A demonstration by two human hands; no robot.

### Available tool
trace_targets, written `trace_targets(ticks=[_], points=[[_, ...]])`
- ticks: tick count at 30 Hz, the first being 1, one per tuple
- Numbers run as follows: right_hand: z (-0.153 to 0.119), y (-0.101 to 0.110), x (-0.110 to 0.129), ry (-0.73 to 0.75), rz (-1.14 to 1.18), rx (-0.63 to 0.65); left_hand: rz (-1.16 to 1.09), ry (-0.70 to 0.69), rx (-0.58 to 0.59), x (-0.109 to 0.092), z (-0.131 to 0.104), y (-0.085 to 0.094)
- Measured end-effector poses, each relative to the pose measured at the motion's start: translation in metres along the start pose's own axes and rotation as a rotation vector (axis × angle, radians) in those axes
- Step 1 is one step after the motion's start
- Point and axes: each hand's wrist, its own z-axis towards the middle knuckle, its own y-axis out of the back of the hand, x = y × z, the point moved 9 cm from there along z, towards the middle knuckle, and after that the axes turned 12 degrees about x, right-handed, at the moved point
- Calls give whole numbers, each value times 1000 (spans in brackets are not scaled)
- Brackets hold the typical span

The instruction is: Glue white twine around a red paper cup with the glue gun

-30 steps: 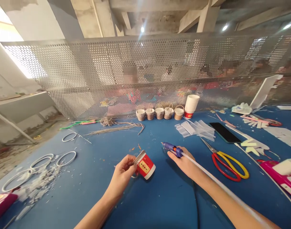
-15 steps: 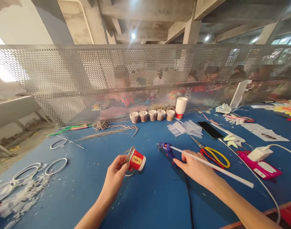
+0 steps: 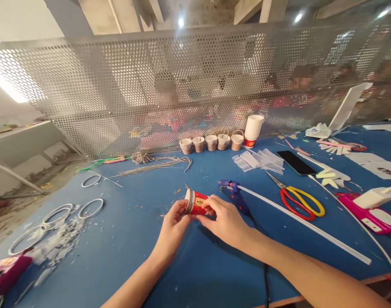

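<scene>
A red paper cup [image 3: 200, 202] lies on its side in the air between both hands, a greyish cord or strip around its rim. My left hand [image 3: 175, 220] is closed on the rim end. Around the base end, my right hand [image 3: 221, 219] has its fingers wrapped. Just beyond the right hand a blue glue gun [image 3: 237, 198] rests on the table, with a long clear glue stick [image 3: 298, 220] sticking out of its back. Scissors with red and yellow handles [image 3: 299, 201] lie to the right of it.
Several small handled cups [image 3: 211, 143] and a stack of paper cups [image 3: 254, 129] stand along the perforated metal screen [image 3: 124, 94]. White rings [image 3: 91, 208] and scraps lie at left. A phone [image 3: 295, 162], white strips [image 3: 262, 161] and a pink power strip [image 3: 368, 214] are at right.
My right hand has let go of the glue gun and moved left onto the cup. The glue gun now rests on the table. The camera view has tilted down.
</scene>
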Motion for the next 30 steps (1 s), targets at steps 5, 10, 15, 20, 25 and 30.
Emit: trace_targets(ticks=[5,10,15,20,25,30], points=[[-5,-1,-5,19,-155,-100,78,9,56,2,-2,-7],[-8,3,1,91,-55,-123,226,21,68,2,-3,-10],[-9,-2,-19,-127,434,6,404,-16,78,-2,-5,-11],[-13,-22,-26,-315,923,222,446,-44,88,-7,-8,-15],[-14,-2,-15,-168,606,170,413,-34,86,-13,-11,-17],[-21,18,6,72,156,-22,362,19,72,-13,-12,-16]])
